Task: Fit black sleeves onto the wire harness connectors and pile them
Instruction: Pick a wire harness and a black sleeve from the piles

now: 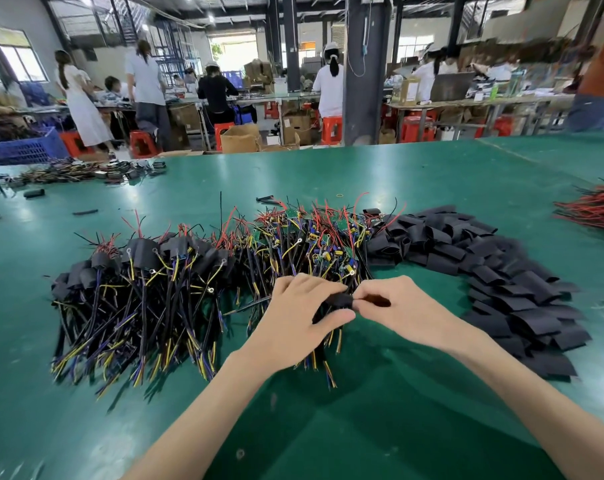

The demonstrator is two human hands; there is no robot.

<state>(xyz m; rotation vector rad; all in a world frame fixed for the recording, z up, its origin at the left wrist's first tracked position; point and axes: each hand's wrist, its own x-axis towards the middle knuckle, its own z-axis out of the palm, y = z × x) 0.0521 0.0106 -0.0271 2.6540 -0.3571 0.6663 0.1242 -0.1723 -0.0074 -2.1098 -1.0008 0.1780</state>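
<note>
Far left, a blue crate (20, 148) sits at the back edge of the green table (380, 420); just in front of it lies a flat scatter of harnesses (79, 171), and one loose sleeve (34, 193) lies on its own, apart from them; nearer me on the left is the finished pile (138, 268), wire harnesses with black sleeves over their top ends, yellow, blue and black leads fanning down towards me; next along, dead centre, the bare harnesses (314, 233) lie heaped, small green boards and red wires showing, touching the finished pile on one side; right at the near edge of that heap is my left hand (300, 313), fingers curled over the top and thumb underneath, gripping the black sleeve (338, 301) with leads trailing out below my palm; my right hand (404, 310) meets it fingertip to fingertip, pinching the sleeve's right end between thumb and fingers; that spot is blurred, so how far the sleeve sits on the connector I cannot tell; beyond my right hand the stock of empty sleeves (494, 271) curves away in a wide band, flat black pieces overlapping each other; far right, well apart, a bundle of red wires (595, 209) lies by the table edge.
</note>
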